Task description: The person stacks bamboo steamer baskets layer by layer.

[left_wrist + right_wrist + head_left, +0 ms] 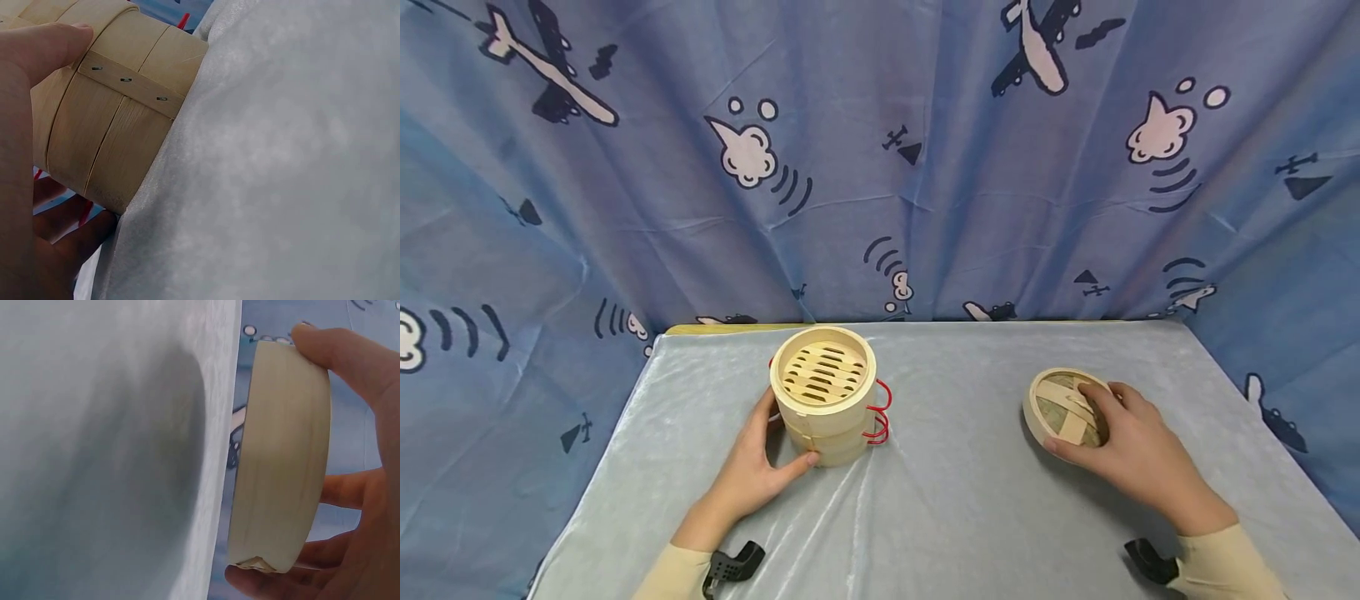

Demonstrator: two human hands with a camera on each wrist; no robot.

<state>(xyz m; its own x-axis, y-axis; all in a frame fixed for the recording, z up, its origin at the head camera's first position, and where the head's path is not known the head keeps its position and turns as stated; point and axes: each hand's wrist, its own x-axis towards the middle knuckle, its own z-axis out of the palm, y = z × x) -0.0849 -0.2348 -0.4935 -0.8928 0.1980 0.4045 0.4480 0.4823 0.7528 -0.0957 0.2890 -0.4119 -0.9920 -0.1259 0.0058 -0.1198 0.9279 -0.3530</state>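
A stack of round bamboo steamer baskets (838,446) stands at left centre on the table, its slatted inside showing at the top and red loop handles (881,423) on its sides. My left hand (752,467) grips the stack from the left, thumb across the front and fingers round the far side. In the left wrist view, the thumb (56,47) lies on the basket wall (119,119). Over on the right, my right hand (1138,450) holds the woven bamboo lid (1060,408) by its rim. The right wrist view has this lid (281,456) raised off the cloth, its shadow below.
A pale grey velvety cloth (955,500) covers the table. Along the back left edge a yellow strip (730,328) shows. Behind hangs a blue curtain (850,208) printed with planes and clouds. Black wrist straps sit at the left cuff (733,567) and right cuff (1152,562).
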